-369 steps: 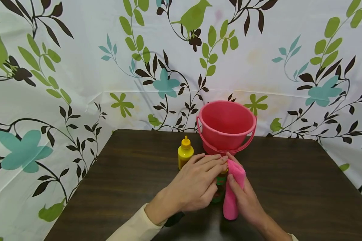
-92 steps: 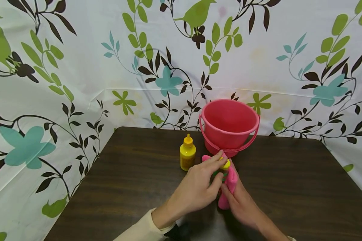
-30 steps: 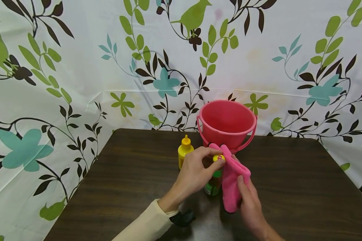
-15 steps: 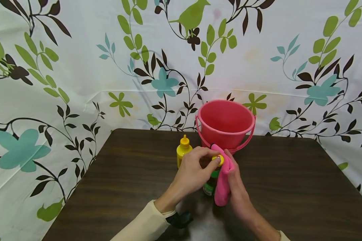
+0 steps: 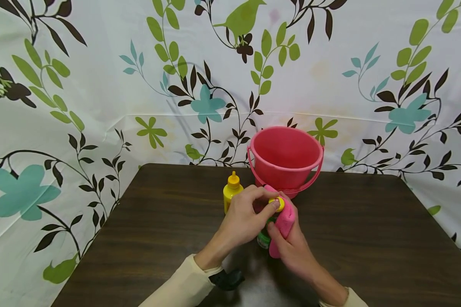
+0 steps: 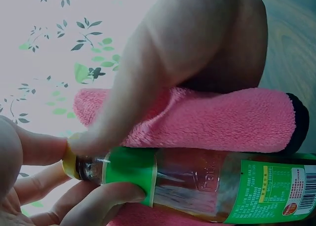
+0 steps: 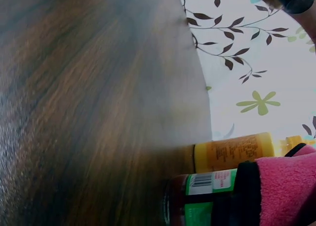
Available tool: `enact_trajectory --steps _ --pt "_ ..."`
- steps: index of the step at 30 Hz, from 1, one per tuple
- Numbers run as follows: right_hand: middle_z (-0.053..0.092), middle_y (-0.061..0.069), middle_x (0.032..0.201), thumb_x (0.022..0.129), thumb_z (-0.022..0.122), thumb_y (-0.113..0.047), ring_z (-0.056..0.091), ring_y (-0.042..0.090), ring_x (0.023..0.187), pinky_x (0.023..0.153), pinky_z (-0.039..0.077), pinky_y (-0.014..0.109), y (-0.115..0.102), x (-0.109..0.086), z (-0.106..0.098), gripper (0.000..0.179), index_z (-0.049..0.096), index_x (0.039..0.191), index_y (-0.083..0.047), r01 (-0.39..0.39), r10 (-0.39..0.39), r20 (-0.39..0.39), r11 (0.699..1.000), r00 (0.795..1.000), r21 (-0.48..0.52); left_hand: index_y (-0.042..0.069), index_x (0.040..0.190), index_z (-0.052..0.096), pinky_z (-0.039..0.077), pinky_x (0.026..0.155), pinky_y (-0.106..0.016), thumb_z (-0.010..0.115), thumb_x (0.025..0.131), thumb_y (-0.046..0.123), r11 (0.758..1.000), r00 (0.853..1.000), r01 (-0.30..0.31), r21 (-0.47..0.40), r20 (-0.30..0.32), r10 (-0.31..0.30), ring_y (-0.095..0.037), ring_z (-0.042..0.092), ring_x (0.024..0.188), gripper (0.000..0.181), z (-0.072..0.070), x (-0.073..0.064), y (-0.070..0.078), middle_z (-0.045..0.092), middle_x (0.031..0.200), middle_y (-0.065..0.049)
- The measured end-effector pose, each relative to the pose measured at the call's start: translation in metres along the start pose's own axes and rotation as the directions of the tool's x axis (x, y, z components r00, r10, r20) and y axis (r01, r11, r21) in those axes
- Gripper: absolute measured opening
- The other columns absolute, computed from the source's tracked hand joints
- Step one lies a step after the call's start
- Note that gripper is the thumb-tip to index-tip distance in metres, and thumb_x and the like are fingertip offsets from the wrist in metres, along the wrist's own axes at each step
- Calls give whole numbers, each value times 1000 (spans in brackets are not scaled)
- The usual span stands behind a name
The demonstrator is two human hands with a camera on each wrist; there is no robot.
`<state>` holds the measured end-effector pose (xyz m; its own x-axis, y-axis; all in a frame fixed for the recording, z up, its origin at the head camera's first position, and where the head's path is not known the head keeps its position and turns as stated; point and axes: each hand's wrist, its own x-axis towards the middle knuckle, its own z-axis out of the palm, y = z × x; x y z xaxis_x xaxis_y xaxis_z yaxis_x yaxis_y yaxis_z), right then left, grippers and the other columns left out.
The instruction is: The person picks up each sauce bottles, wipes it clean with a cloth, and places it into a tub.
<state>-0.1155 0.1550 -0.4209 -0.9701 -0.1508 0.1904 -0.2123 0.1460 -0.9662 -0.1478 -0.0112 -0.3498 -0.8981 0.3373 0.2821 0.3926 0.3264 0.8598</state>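
My left hand pinches the yellow cap of a clear bottle with brown liquid and green labels. My right hand grips a folded pink fleece cloth with dark edging. The cloth lies along the bottle's right side, and the right thumb comes round its near side toward the bottle. In the left wrist view, pink fleece shows on both sides of the bottle. Fingers hide much of the bottle's upper part in the head view. The bottle's base shows low in the right wrist view.
Just behind my left hand stands a yellow squeeze bottle with a pointed cap. A pink bucket, its handle hanging in front, is at the table's back. The dark wooden table meets a white leaf-patterned curtain.
From holding the cloth out to the right, my right hand has brought it in against the bottle and wrapped its thumb round the near side. The left hand stays pinched on the cap.
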Motion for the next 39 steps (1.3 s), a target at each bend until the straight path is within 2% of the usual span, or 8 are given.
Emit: enact_trajectory --steps 4,10,16,20,26,33,35,39 --pt "47 4 157 100 73 -14 54 6 135 111 43 15 7 2 1 82 21 163 -26 26 -26 -11 998 1000 -58 16 124 78 60 88 -37 73 100 24 1000 1000 -10 -10 5 10 -13 62 97 26 0 1 0 71 111 2" --pt "56 4 147 92 82 -16 60 20 128 107 48 18 12 6 -1 84 30 158 -21 -69 66 -31 991 997 -116 16 125 77 57 86 -27 73 100 24 1000 1000 -7 -16 12 7 -13 64 98 27 0 1 0 71 113 1" --pt "68 0 132 90 85 -22 66 17 116 104 51 23 22 6 -6 66 50 145 -19 -162 166 6 970 986 -180 17 126 76 59 89 -29 72 100 25 1000 1000 5 -13 16 -5 -14 65 105 26 0 1 0 71 117 1" --pt "72 1 127 90 85 -21 68 13 110 102 52 22 30 4 -11 53 59 137 -16 -137 159 85 966 984 -219 19 126 76 59 89 -30 73 101 26 1000 1000 22 -12 19 -21 -14 64 108 26 0 1 1 71 118 2" --pt "69 5 137 92 83 -19 68 15 123 107 49 18 38 5 -18 57 55 142 -14 -74 119 178 968 977 -240 20 125 76 59 87 -29 72 101 27 999 999 32 -17 23 -31 -15 64 109 26 0 1 0 70 119 1" --pt "67 7 141 94 81 -20 65 27 131 116 50 53 37 6 -25 58 53 144 -12 -114 177 223 957 959 -268 19 126 75 59 89 -31 72 101 27 1000 999 26 -12 21 -26 -15 64 111 26 -1 2 0 71 120 1" --pt "66 10 142 97 78 -19 65 29 131 115 50 54 36 5 -28 56 52 145 -8 -124 186 246 961 951 -246 18 126 75 60 89 -31 72 101 27 1000 999 28 -13 22 -28 -16 64 111 27 -1 2 0 71 120 1" --pt "60 16 142 104 67 -22 58 31 129 109 48 45 29 2 -33 54 45 149 -1 -187 232 285 966 930 -177 17 127 74 60 88 -31 72 101 26 999 999 36 -18 28 -35 -16 65 111 28 -1 1 0 70 121 0"
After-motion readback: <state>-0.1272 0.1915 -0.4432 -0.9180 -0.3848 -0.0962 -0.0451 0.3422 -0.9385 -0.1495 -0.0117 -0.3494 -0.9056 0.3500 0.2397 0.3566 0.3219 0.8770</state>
